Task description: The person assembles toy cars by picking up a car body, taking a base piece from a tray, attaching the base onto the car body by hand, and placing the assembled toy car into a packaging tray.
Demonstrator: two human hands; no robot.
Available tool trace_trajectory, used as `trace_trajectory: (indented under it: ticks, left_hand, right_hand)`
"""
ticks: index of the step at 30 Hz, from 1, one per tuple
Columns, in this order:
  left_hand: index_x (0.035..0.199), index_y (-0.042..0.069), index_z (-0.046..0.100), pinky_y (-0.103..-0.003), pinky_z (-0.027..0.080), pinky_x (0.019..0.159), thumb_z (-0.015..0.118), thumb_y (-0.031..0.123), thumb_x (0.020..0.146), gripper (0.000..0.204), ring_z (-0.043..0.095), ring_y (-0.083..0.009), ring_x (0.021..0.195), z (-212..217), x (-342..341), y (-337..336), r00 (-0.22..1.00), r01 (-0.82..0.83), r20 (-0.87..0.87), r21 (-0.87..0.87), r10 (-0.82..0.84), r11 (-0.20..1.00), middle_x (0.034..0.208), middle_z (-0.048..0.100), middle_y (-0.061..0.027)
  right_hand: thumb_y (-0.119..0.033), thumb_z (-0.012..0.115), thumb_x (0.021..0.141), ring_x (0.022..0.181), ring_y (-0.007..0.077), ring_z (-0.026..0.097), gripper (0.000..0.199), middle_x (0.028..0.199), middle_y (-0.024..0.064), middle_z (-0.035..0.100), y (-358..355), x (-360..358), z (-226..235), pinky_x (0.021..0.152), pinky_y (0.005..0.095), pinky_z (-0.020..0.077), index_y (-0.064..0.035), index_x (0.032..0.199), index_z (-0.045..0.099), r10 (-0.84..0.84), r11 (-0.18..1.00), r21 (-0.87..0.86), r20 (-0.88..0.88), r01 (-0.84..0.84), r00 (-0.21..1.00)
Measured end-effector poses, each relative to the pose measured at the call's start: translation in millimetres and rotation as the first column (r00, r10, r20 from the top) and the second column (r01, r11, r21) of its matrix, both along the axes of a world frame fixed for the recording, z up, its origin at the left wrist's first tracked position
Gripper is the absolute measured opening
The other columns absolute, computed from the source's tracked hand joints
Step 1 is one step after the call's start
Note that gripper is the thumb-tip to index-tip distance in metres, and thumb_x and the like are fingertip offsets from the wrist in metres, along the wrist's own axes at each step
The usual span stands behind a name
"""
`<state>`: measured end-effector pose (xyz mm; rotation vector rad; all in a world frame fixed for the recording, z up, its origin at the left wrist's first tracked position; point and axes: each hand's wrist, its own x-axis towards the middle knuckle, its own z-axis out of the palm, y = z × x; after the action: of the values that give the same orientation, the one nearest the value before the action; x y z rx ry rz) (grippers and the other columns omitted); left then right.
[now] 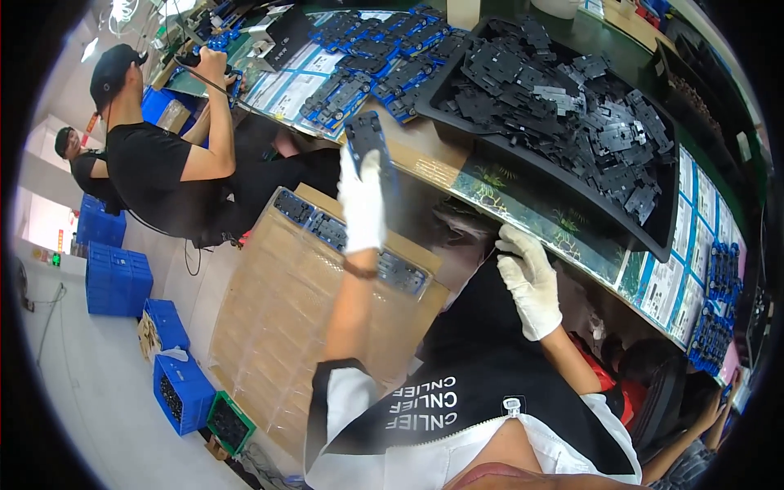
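My left hand (362,204), in a white glove, grips a black and blue toy car chassis (365,135) and holds it up at the table's near edge. Below that hand lies a large cardboard box (278,343) with a row of similar chassis (327,231) along its far end; my forearm hides part of the row. My right hand (529,282), also white-gloved, is by the table edge with its fingers loosely bent and apart, and nothing shows in it. On the table, many blue and black chassis (404,77) lie in rows left of a big black tray.
The black tray (457,122), heaped with flat black plastic parts (563,106), overhangs the table edge. More blue chassis (719,302) lie at the right end. A co-worker (163,155) in black works at the left. Blue crates (118,278) stand on the floor.
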<state>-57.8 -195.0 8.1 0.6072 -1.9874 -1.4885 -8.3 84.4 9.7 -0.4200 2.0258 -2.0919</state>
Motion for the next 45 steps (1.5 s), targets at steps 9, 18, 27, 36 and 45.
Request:
trace_trajectory:
  ticks: [9,18,27,36,45]
  left_hand:
    - [0.118,0.01,0.071,-0.041,0.052,0.084,0.058,0.041,0.096,0.04,0.067,-0.033,0.096,-40.9,-66.3,-125.2,0.989,-0.03,0.101,-0.577,0.108,0.816,0.11,0.07,-0.0162]
    - [0.124,0.009,0.06,-0.047,0.04,0.098,0.069,0.049,0.083,0.058,0.054,-0.0306,0.114,-7.1,-69.8,-64.2,0.981,-0.07,-0.046,-0.99,0.191,0.12,0.121,0.06,-0.007]
    - [0.14,0.019,0.05,-0.052,0.045,0.087,0.072,0.04,0.084,0.064,0.054,-0.0336,0.113,-20.3,-97.9,-116.4,0.958,0.02,0.043,-0.996,0.284,0.085,0.126,0.056,-0.007]
    - [0.142,0.023,0.049,-0.048,0.05,0.085,0.066,0.036,0.086,0.06,0.057,-0.0302,0.111,-16.9,-143.8,-192.6,0.939,0.131,0.147,-0.989,0.311,0.073,0.127,0.057,-0.0066]
    - [0.157,0.018,0.029,-0.034,0.041,0.107,0.048,0.036,0.101,0.062,0.05,-0.0232,0.131,-60.5,-196.2,-343.3,0.853,0.346,0.251,-0.928,0.458,-0.137,0.157,0.04,-0.0039]
  right_hand:
    - [-0.026,0.065,0.099,0.114,0.0176,0.058,0.049,0.125,0.0079,0.06,14.2,1.0,-10.8,0.101,0.0309,0.0438,-0.001,0.139,0.052,0.011,0.999,-0.037,0.15,-0.005,0.989]
    - [-0.015,0.063,0.098,0.105,0.014,0.061,0.035,0.113,0.0057,0.063,12.4,-2.5,-24.5,0.095,0.0275,0.0478,-0.0005,0.13,0.059,0.028,0.992,0.119,0.141,-0.045,0.99]
    - [-0.012,0.062,0.096,0.094,0.0178,0.067,0.026,0.106,0.0114,0.067,18.1,-7.0,-37.2,0.082,0.0286,0.053,-0.0018,0.12,0.067,0.07,0.962,0.263,0.044,-0.079,0.997]
    - [-0.017,0.064,0.096,0.086,0.0234,0.067,0.024,0.103,0.0131,0.068,31.0,-13.1,-33.0,0.077,0.0323,0.0544,-0.0021,0.115,0.068,0.09,0.92,0.392,-0.151,-0.024,0.984]
    - [-0.017,0.065,0.092,0.088,0.0313,0.066,0.027,0.098,0.011,0.068,90.8,-19.6,-19.7,0.077,0.0406,0.0526,-0.0086,0.117,0.066,-0.003,0.847,0.479,-0.426,0.229,0.904]
